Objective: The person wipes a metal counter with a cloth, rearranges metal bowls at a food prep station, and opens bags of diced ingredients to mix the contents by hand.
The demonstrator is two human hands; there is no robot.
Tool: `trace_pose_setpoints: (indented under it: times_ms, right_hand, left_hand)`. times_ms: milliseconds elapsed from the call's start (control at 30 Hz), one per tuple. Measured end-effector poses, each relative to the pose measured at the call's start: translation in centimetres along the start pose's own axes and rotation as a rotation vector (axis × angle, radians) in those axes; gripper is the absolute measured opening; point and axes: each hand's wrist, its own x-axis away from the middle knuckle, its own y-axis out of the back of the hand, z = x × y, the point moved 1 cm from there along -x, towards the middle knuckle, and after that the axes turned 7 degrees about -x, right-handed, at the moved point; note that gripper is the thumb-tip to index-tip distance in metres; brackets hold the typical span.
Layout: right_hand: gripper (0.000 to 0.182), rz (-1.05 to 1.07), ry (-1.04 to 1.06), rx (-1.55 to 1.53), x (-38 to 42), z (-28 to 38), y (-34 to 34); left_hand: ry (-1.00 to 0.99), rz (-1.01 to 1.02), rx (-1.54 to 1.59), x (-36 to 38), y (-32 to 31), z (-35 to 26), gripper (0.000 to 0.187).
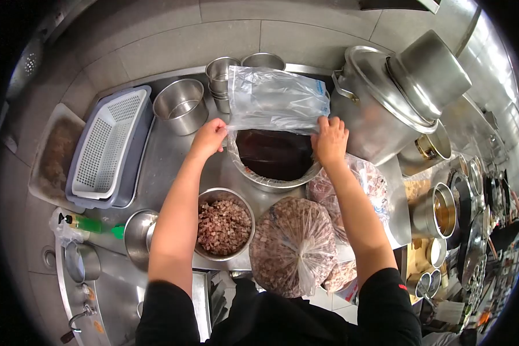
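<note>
A clear plastic bag (277, 101) is stretched between my hands over the back of a metal bowl (271, 185). Dark liquid (274, 154) fills the plastic-lined bowl. My left hand (210, 138) pinches the bag's left corner. At the bag's right corner, my right hand (331, 140) has its fingers bent over the plastic by the bowl's rim. Nearer to me, a bowl of diced meat (224, 227) stands on the left. A tied bag of diced meat (294, 245) lies beside it, with another filled bag (357, 184) under my right forearm.
Metal pots (180, 106) stand at the back left, beside a white perforated basket (111, 144). A large lidded pot (366, 109) is at the back right. Metal containers (432, 210) line the right side. A sink with a faucet (82, 314) is at the lower left.
</note>
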Motion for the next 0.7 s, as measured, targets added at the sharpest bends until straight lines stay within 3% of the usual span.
trace_pose_setpoints:
  times_ms: [100,200,267,333,500,667,700]
  right_hand:
    - [0.038,0.006,0.036,-0.03,-1.1,-2.0,-1.0]
    - [0.033,-0.071,0.112,-0.182,0.0,-1.7,0.8]
    - [0.031,-0.321,0.145,-0.366,1.5,-1.5,2.5]
    - [0.029,-0.364,0.141,-0.371,3.8,-1.9,3.3]
    - [0.024,-0.051,0.089,-0.179,10.3,-2.9,2.4]
    - [0.014,0.015,0.174,-0.192,12.9,-0.8,2.4]
    - [0.013,0.075,0.204,-0.208,12.8,-0.6,2.7]
  left_hand:
    - [0.028,0.032,0.19,1.3,0.4,-0.2,0.016]
    - [-0.087,0.005,0.127,2.4,0.4,0.3,0.016]
    - [-0.274,-0.003,-0.096,3.6,0.2,0.5,0.016]
    - [-0.272,0.004,-0.121,5.4,0.1,-0.1,0.016]
    - [-0.355,0.193,-0.266,7.0,-0.3,0.0,0.013]
    - [-0.336,0.379,-0.463,6.7,-0.8,0.4,0.022]
    - [-0.258,0.47,-0.561,6.1,-1.0,0.4,0.025]
